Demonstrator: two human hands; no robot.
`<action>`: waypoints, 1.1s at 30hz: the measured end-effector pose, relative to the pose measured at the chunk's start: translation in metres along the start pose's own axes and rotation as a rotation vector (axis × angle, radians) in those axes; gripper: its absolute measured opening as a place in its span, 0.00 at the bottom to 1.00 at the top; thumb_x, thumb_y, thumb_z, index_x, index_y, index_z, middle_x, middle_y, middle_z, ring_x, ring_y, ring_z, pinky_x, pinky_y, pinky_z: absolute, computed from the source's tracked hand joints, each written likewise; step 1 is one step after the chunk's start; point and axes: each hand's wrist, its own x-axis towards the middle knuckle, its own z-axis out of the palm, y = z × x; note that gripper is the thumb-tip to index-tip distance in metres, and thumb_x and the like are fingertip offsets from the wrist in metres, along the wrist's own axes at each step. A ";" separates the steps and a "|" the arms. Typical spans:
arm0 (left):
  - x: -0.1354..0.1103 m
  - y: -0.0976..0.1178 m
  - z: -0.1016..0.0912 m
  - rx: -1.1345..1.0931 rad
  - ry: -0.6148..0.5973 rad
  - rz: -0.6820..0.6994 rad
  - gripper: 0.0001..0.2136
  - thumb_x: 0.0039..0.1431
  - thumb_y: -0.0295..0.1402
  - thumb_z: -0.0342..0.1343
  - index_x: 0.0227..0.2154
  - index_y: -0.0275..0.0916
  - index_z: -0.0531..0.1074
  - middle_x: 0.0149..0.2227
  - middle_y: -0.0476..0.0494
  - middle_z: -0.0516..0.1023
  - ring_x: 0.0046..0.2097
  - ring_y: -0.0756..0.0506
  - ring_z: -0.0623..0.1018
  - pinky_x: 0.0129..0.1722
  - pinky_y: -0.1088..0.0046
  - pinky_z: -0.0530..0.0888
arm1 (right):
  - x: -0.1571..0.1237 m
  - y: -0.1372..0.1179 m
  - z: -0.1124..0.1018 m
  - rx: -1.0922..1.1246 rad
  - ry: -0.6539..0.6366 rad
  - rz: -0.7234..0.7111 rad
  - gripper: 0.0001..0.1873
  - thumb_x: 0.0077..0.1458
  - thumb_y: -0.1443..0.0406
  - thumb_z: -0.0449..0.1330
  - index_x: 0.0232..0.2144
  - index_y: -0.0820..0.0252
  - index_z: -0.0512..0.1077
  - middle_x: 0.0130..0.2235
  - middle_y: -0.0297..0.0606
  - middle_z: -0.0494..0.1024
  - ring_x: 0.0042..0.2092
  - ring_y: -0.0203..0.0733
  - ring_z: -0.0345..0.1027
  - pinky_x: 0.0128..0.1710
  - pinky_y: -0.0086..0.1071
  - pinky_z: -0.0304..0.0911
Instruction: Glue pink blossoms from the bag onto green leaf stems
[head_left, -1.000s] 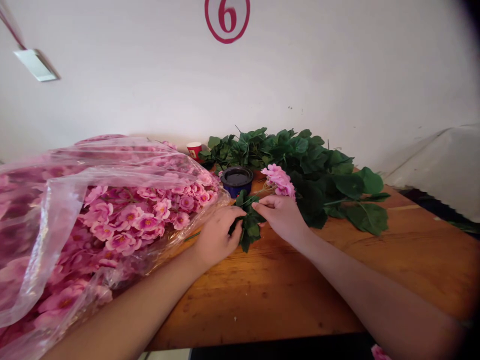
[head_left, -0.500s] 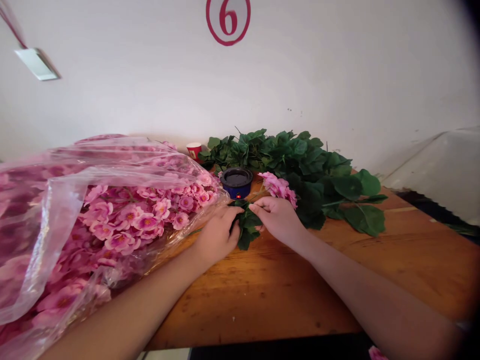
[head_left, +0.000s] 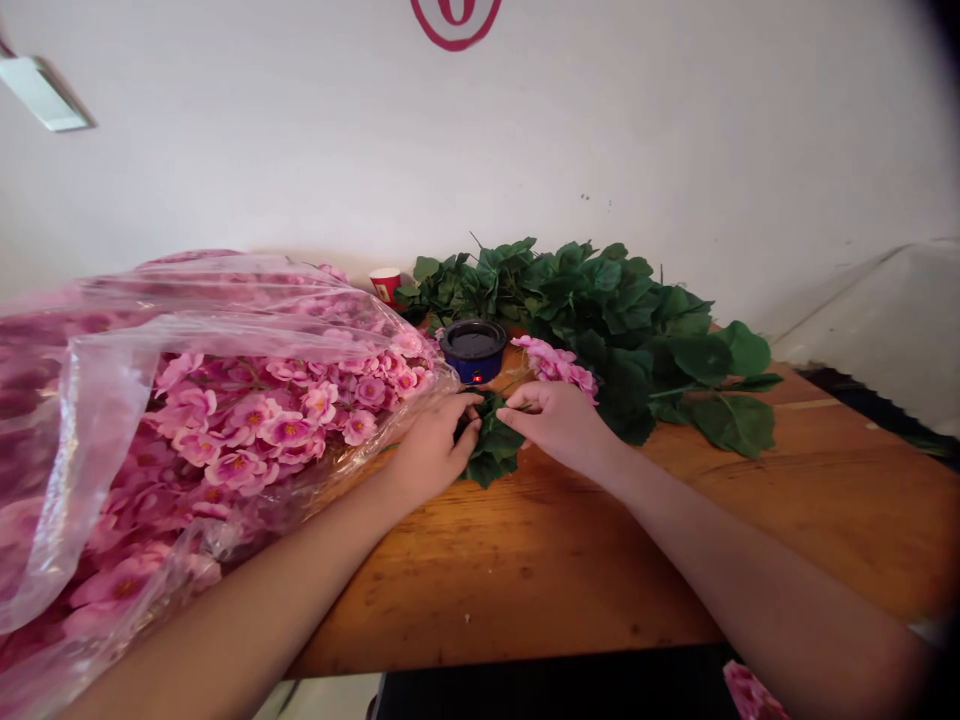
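Observation:
My left hand [head_left: 437, 445] is closed around the stem of an artificial leaf spray [head_left: 491, 445], whose dark green leaves hang between my hands over the table. My right hand [head_left: 559, 420] pinches at a thin stem on the right of those leaves, its thumb and forefinger pressed together. Just beyond my right hand, a pink artificial flower cluster [head_left: 559, 365] shows, and its stem runs toward my fingers. Right behind the leaves stands a small dark blue pot [head_left: 472, 365] with a black rim and a lit red light. The exact grip points are partly hidden by leaves and fingers.
Clear plastic bagging [head_left: 112, 400] covers a large heap of pink artificial flowers [head_left: 255, 430] on the left. A pile of green artificial leaves [head_left: 600, 300] lies at the back right. A red paper cup [head_left: 385, 287] stands behind the pot on the wooden table [head_left: 525, 580].
The view has tilted down slightly, so the wall number sits higher. My right hand has shifted slightly away from my left; both hands stay at the leaves.

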 end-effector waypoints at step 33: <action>0.002 0.013 -0.015 0.021 -0.326 0.034 0.17 0.48 0.29 0.64 0.42 0.42 0.70 0.39 0.43 0.75 0.44 0.40 0.74 0.42 0.62 0.72 | 0.008 0.024 -0.005 -0.229 -0.273 -0.037 0.17 0.42 0.72 0.59 0.38 0.55 0.75 0.25 0.31 0.76 0.25 0.36 0.66 0.23 0.29 0.53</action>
